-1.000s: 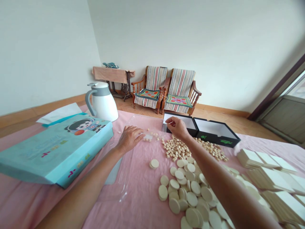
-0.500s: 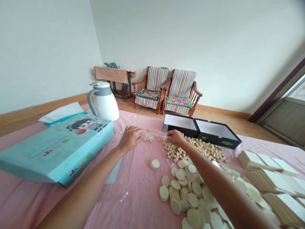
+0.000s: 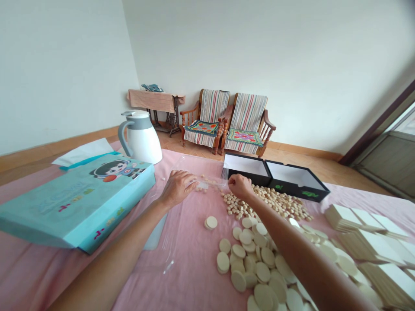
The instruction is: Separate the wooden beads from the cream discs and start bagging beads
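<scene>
My left hand [image 3: 177, 186] and my right hand [image 3: 239, 186] both pinch the mouth of a small clear plastic bag [image 3: 210, 184] lying on the pink tablecloth [image 3: 191, 268]. A few small pale wooden pieces sit inside the bag. Just right of my right hand lies a heap of small pale round pieces [image 3: 266, 201]. Nearer to me spreads a pile of larger flat wooden discs [image 3: 256, 263], with one pair of discs [image 3: 210, 223] lying apart on the left.
Two open black boxes [image 3: 275, 176] stand behind the small pieces. A light blue printed box [image 3: 78, 201] and a white jug [image 3: 141, 138] are on the left. Stacks of pale rectangular tiles [image 3: 366, 237] fill the right. Two wooden chairs [image 3: 227, 121] stand by the far wall.
My right hand came down from beside the black box to the bag's mouth and now grips it. My left hand has stayed on the bag.
</scene>
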The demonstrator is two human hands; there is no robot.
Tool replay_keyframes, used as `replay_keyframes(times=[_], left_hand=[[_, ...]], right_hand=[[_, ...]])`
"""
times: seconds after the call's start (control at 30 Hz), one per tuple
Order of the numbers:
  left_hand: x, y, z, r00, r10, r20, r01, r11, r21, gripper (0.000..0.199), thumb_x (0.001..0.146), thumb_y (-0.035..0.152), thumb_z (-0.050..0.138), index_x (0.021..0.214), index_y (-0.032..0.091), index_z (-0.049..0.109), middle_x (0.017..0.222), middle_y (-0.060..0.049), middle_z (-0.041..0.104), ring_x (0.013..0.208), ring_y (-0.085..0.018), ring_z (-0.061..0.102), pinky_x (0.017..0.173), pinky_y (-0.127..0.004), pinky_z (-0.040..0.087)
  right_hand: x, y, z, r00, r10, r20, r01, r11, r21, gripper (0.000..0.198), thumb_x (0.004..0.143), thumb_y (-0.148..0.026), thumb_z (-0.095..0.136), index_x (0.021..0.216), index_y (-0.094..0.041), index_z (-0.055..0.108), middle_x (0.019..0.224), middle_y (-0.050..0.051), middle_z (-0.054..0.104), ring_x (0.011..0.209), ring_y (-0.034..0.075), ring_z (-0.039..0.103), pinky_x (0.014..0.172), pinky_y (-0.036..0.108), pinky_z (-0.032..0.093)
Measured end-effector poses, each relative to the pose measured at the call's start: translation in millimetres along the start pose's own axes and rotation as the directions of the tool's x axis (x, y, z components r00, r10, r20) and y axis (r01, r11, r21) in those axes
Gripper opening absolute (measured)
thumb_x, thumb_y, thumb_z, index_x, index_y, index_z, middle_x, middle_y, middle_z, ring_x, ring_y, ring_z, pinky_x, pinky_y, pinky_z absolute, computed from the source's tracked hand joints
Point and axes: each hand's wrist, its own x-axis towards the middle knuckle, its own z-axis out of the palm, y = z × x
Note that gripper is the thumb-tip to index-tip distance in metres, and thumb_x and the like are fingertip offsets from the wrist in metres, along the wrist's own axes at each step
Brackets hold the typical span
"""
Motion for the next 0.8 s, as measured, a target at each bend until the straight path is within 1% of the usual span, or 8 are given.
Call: replay_keyframes(times=[0.1,0.17,0.3,0.4,0.5,0.57,0.63,0.8], left_hand=[[0,0,0,1.000,0.000,0.005,0.000,1.000,0.004,0.029,0.091,0.042,0.044,0.094,0.021,0.063,0.092,-0.004,0.069,0.090,-0.020,0.058,0.081,-0.035,0.033],[1,0,-1,1.000,0.002,0.005,-0.002,1.000,0.006,0.030,0.091,0.042,0.043,0.094,0.020,0.063,0.092,-0.004,0.069,0.090,-0.020,0.058,0.081,-0.035,0.033],[1,0,-2,1.000,0.007,0.005,-0.007,1.000,0.001,0.032,0.092,0.043,0.042,0.093,0.020,0.063,0.093,-0.004,0.069,0.090,-0.019,0.058,0.081,-0.035,0.034],[0,0,-2,1.000,0.007,0.004,-0.007,1.000,-0.006,0.032,0.092,0.044,0.042,0.094,0.021,0.063,0.093,-0.003,0.069,0.090,-0.019,0.058,0.081,-0.035,0.033],[0,0,-1,1.000,0.007,-0.001,-0.007,1.000,-0.005,0.031,0.092,0.043,0.042,0.094,0.021,0.064,0.093,-0.003,0.069,0.089,-0.019,0.058,0.080,-0.035,0.033],[0,0,-1,1.000,0.011,-0.005,-0.011,1.000,-0.004,0.030,0.091,0.043,0.043,0.093,0.021,0.064,0.092,-0.003,0.069,0.088,-0.019,0.058,0.080,-0.035,0.033],[1,0,-1,1.000,0.014,-0.011,-0.014,1.000,-0.005,0.029,0.091,0.042,0.044,0.093,0.021,0.063,0.090,-0.003,0.069,0.087,-0.019,0.058,0.080,-0.035,0.033],[1,1,-2,1.000,0.018,-0.010,-0.018,1.000,-0.004,0.027,0.090,0.041,0.045,0.093,0.021,0.063,0.091,-0.003,0.069,0.088,-0.020,0.059,0.080,-0.035,0.034]], right_hand=[[8,0,-18,0.990,0.024,-0.138,-0.014,0.997,0.070,0.018,0.075,-0.017,0.046,0.078,-0.018,0.064,0.085,0.007,0.064,0.078,0.017,0.058,0.075,0.029,0.040],[12,-7,-27,0.982,-0.008,-0.188,0.033,0.991,0.131,0.019,0.078,-0.021,0.045,0.083,-0.017,0.063,0.088,0.006,0.064,0.076,0.015,0.058,0.074,0.027,0.042],[8,-32,-35,0.971,-0.145,-0.188,0.189,0.951,0.243,0.016,0.076,-0.023,0.051,0.085,-0.018,0.063,0.087,0.003,0.064,0.070,0.011,0.059,0.069,0.022,0.044],[2,-43,-36,0.951,-0.207,-0.229,0.276,0.901,0.333,0.018,0.077,-0.025,0.050,0.088,-0.018,0.063,0.091,0.004,0.064,0.070,0.011,0.059,0.070,0.022,0.045],[-1,-37,-38,0.948,-0.125,-0.292,0.208,0.940,0.272,0.022,0.081,-0.025,0.043,0.089,-0.017,0.063,0.088,0.005,0.065,0.071,0.013,0.058,0.071,0.024,0.043],[-3,-25,-37,0.967,-0.042,-0.250,0.081,0.986,0.147,0.027,0.083,-0.026,0.039,0.089,-0.017,0.063,0.086,0.006,0.065,0.073,0.015,0.058,0.072,0.025,0.042],[-6,-12,-33,0.989,0.010,-0.151,-0.004,0.999,0.039,0.027,0.083,-0.026,0.040,0.088,-0.018,0.065,0.082,0.006,0.065,0.075,0.016,0.057,0.071,0.026,0.040],[-22,-1,-9,0.999,-0.018,0.044,0.022,0.997,-0.074,0.014,0.069,-0.029,0.059,0.074,-0.023,0.070,0.092,0.007,0.065,0.093,0.024,0.054,0.079,0.035,0.037]])
